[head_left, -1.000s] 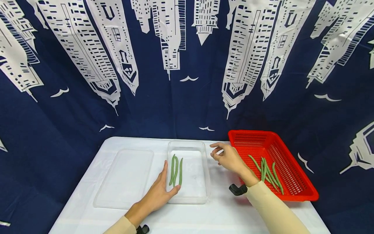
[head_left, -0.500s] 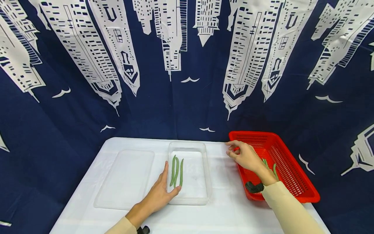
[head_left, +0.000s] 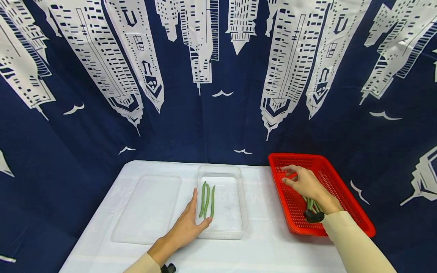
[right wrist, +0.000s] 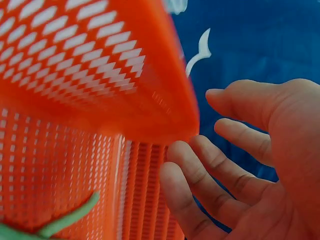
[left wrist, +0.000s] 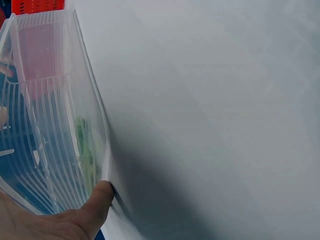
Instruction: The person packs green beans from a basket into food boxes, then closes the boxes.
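Several green beans (head_left: pixel 207 199) lie lengthwise at the left side of a clear plastic container (head_left: pixel 243 218). My left hand (head_left: pixel 187 223) rests against the container's left side, fingers and thumb extended; in the left wrist view the thumb (left wrist: pixel 95 207) touches the container's edge. Over the red basket (head_left: pixel 348 220) hovers my right hand (head_left: pixel 304 184), its fingers loosely bent and spread, nothing held. Beneath it more green beans (head_left: pixel 312 204) lie in the basket, partly hidden by the hand and wrist. One bean (right wrist: pixel 70 220) shows at lower left in the right wrist view.
A flat translucent lid (head_left: pixel 146 210) lies left of the container on the white-covered table (head_left: pixel 266 246). Behind the table hangs a dark blue cloth (head_left: pixel 205 125) with white building prints. The basket's raised wall (right wrist: pixel 165 100) stands close to the right fingers.
My right hand has travelled right, from beside the container to above the red basket, with its fingers parting a little. The left hand and the beans in the container stay put.
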A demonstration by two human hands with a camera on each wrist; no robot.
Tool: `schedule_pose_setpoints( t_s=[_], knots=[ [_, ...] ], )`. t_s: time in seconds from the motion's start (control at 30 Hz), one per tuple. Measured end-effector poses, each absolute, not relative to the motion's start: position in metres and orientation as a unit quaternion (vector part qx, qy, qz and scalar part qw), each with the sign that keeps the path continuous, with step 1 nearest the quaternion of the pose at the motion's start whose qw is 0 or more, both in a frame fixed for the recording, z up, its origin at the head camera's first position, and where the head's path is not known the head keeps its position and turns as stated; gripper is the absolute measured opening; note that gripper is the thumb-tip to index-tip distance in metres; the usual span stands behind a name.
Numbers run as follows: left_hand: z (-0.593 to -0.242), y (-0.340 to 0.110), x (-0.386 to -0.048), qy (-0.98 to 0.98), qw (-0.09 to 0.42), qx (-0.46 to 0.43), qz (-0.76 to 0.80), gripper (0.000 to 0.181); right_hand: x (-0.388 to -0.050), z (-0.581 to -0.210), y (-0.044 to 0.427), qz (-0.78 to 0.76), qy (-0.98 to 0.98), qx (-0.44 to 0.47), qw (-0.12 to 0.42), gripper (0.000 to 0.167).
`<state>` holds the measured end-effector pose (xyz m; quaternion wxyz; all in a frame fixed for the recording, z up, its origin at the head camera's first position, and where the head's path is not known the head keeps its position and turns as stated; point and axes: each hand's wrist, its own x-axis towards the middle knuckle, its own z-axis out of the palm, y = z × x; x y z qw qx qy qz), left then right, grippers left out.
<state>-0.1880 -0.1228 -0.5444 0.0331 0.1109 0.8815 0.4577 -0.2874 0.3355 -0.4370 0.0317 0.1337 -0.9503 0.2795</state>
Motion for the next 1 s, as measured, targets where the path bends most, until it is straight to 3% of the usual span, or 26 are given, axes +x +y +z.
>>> schedule_pose_setpoints(
  t_s=[0.53,0.77,1.0],
  knots=[
    [-0.545,-0.122,-0.187,0.888,0.021,0.105,0.448,0.118,-0.303,-0.465,0.395,0.226,-0.965,0.128,-0.041,0.06],
    [-0.546,-0.121,-0.187,0.887,0.024,0.099,0.45,0.118,-0.307,-0.475,0.415,0.206,-0.97,0.121,-0.045,0.063],
    [-0.547,-0.12,-0.187,0.888,0.023,0.094,0.449,0.117,-0.301,-0.474,0.425,0.21,-0.973,0.058,-0.078,0.07]
  ],
)
